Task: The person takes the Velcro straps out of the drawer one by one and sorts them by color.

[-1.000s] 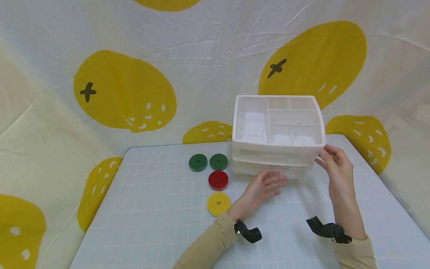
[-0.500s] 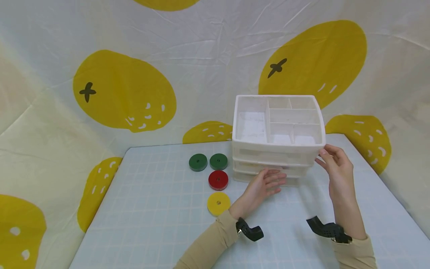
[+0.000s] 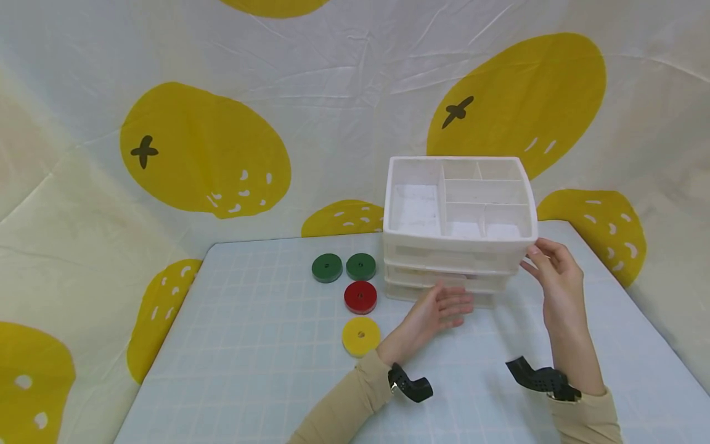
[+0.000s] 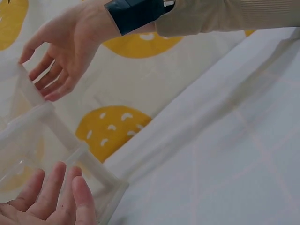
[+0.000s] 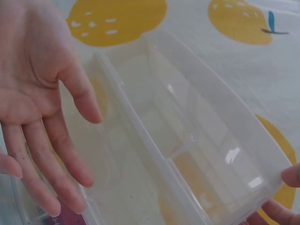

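A white drawer organizer [image 3: 460, 239] with clear-fronted drawers stands at the back right of the table. Just in front of its lower drawers, my left hand [image 3: 429, 314] is held with its fingers extended. Seen in the left wrist view, those left fingers [image 4: 55, 190] are spread beside the drawer fronts. My right hand [image 3: 559, 280] grips the organizer's front right corner. In the right wrist view, the right thumb [image 5: 291, 176] lies against the front, with other fingertips below it. The left hand partly hides the lower drawers.
Left of the organizer lie two green discs [image 3: 327, 268], a red disc [image 3: 360, 297] and a yellow disc [image 3: 360, 337], the yellow one close to the left wrist. A patterned cloth [image 3: 333, 123] hangs behind the table [image 3: 249, 345]. The organizer's top tray [image 3: 415, 209] has several compartments.
The middle drawer, slightly pulled out a second ago, has slid back in, uncovering more of the bottom drawer's front. My left hand has shifted only slightly; the right keeps its place.
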Available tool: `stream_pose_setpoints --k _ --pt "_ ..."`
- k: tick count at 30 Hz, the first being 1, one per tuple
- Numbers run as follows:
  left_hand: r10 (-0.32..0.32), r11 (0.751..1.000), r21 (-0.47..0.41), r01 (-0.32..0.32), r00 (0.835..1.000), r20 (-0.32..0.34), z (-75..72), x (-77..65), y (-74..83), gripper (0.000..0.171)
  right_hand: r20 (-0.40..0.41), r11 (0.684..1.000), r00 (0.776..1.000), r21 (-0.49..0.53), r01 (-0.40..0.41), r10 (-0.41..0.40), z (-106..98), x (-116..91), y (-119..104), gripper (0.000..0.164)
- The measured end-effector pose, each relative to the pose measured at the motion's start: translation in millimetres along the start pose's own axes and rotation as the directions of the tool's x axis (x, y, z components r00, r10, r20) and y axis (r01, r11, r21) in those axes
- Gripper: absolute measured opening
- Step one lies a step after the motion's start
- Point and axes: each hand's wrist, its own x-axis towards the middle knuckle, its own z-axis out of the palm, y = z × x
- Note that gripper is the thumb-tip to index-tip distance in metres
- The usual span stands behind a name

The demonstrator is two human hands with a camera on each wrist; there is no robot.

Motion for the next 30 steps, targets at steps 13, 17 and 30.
stream_pose_setpoints --k 13,17,30 --pt "-0.084 0.992 -0.101 0.080 0.996 -0.037 -10.8 -3.2 -15.9 0.045 0.014 0.999 1.000 0.047 0.012 -0.013 -0.8 1.3 1.8 0.039" --pt "-0.104 0.985 -0.145 0.093 0.992 -0.071 -13.4 -2.3 -19.8 0.045 0.010 0.999 1.000 0.033 0.016 -0.016 -0.1 1.4 1.8 0.040" --pt "-0.144 0.966 -0.235 0.112 0.981 -0.128 -15.9 2.5 -20.0 0.044 0.008 0.998 1.000 0.059 0.004 -0.005 -1.0 1.7 1.2 0.037"
